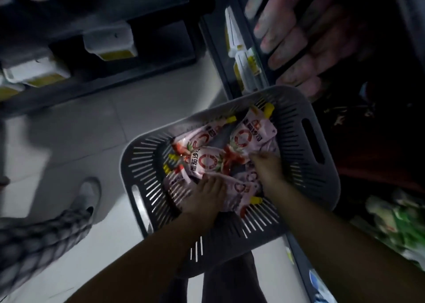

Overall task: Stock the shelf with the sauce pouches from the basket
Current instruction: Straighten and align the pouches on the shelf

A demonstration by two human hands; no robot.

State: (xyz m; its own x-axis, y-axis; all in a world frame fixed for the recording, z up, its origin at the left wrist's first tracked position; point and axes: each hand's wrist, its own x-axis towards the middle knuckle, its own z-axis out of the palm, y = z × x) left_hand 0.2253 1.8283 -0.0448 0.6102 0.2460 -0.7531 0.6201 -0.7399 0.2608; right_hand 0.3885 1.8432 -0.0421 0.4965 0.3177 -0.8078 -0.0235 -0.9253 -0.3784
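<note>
The slotted basket [299, 100] is grey; its sauce pouches [248, 139] are pale pink with red rings and yellow caps [268, 109]. The floor tiles [92, 130] are white, the trouser leg [34, 240] grey-and-black checked, the shoe [88, 194] white, the packets [400, 224] at right green.

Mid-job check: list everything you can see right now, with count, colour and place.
basket: one, grey, slotted, centre, beside the shelf
sauce pouches: at least five, pink-white with red print and yellow caps, piled in the basket
shelf: one, dark grey, right
price tags: several, white and yellow, on shelf edges at left and right
pink packs: several, blurred, on the shelf, upper right
green packs: several, blurred, lower right
floor: white tiles, left
shoe: one, pale, another person's, left
trouser leg: one, checked grey, lower left
left hand: on the near pouches, grip unclear
right hand: on the pouches, grip unclear
</note>
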